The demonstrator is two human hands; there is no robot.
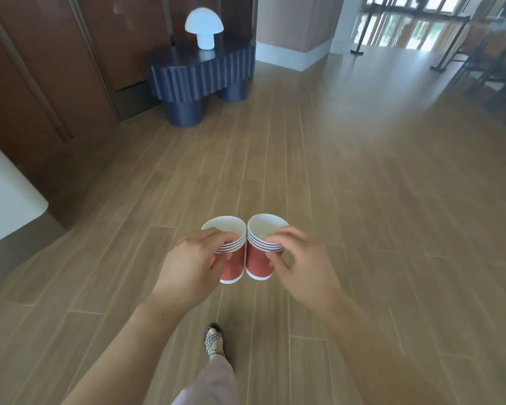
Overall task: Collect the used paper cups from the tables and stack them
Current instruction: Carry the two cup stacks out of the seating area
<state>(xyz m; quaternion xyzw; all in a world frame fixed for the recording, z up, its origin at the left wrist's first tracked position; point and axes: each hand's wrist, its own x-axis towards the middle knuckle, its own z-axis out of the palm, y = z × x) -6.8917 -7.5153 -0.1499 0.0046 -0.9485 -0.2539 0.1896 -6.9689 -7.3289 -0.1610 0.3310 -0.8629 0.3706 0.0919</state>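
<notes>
Over wood-plank floor (362,200), the left hand (187,264) grasps one nested stack of red, white-rimmed paper cups (231,252); the right hand (301,264) grasps a matching stack (259,258), rims touching.

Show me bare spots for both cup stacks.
The blue side table has bare top left of the mushroom lamp. The white counter corner at left shows bare. Far right is crowded with furniture legs.

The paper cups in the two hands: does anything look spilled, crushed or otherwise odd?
Nothing stands out. The left hand grips one stack of red cups, and the right hand grips a second stack. Both are roughly upright and evenly nested, with their rims touching. No spill shows on the floor.
</notes>
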